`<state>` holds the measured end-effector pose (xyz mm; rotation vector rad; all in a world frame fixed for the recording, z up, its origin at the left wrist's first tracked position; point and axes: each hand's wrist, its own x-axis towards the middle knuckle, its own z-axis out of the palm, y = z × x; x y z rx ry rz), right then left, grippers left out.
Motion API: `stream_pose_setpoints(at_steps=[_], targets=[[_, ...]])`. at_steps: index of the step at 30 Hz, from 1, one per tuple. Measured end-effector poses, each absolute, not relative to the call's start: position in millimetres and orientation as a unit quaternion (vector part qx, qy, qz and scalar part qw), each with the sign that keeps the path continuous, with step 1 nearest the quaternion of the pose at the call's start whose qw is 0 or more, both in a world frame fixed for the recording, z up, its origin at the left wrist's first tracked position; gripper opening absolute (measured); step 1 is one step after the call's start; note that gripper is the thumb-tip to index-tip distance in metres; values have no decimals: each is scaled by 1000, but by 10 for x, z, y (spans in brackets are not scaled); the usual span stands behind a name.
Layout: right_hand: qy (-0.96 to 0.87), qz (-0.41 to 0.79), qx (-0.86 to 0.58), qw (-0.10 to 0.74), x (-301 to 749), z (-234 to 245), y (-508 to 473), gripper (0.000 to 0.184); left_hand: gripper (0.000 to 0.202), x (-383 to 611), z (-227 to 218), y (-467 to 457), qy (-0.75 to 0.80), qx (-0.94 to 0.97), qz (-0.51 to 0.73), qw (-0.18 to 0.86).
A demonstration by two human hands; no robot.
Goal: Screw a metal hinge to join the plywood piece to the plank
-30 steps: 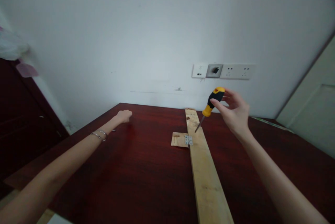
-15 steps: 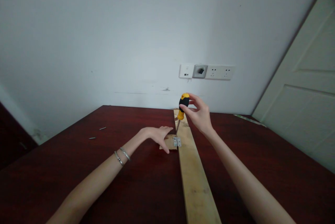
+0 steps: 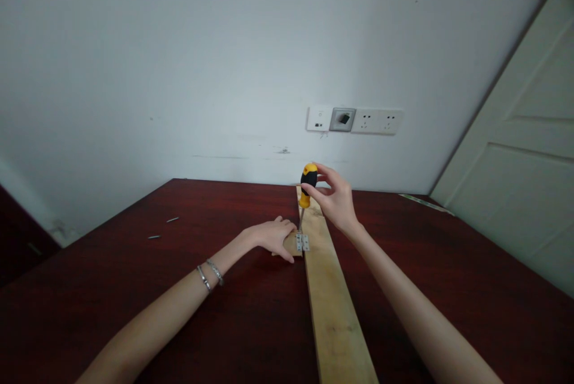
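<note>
My right hand [image 3: 335, 197] is closed round the black and yellow handle of a screwdriver [image 3: 308, 183], its fingers pinching it from the right. The shaft points down, nearly upright, and its tip meets the far end of a small metal hinge [image 3: 302, 242]. One leaf of this hinge lies on a short wooden block [image 3: 293, 244], the other on a long wooden plank [image 3: 334, 306]. Across the block rests my left hand [image 3: 275, 237], gripping it with the thumb at the near edge and fingers at the far edge. Any screw under the tip is too small to make out.
Two thin metal pieces [image 3: 173, 219] lie on the dark red table [image 3: 215, 336] at the left. A flat pale strip [image 3: 426, 203] lies at the back right. Behind the table stands a white wall with sockets [image 3: 376, 121]; a pale door [image 3: 520, 151] is at the right.
My left hand has closed in on the wooden block, its thumb now at the near edge. The screwdriver handle has shifted slightly left and stands more upright, still in my right hand.
</note>
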<state>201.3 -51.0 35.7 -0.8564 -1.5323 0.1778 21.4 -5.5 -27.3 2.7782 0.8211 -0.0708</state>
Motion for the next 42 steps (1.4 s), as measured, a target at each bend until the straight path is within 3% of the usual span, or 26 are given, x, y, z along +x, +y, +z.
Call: stream_pose_setpoints(at_steps=[17,33,42], targets=[[-683,86,-361,629,1976,328,-514,47,57,219,-216,-68,272,955,-20,117],[-694,63,-357,622,1972,280,-485,48,57,205,-237,-46,282,953,-11,108],[-682,63,-348,640,1988,381,-540,48,53,114,-150,1,266,945,39,187]])
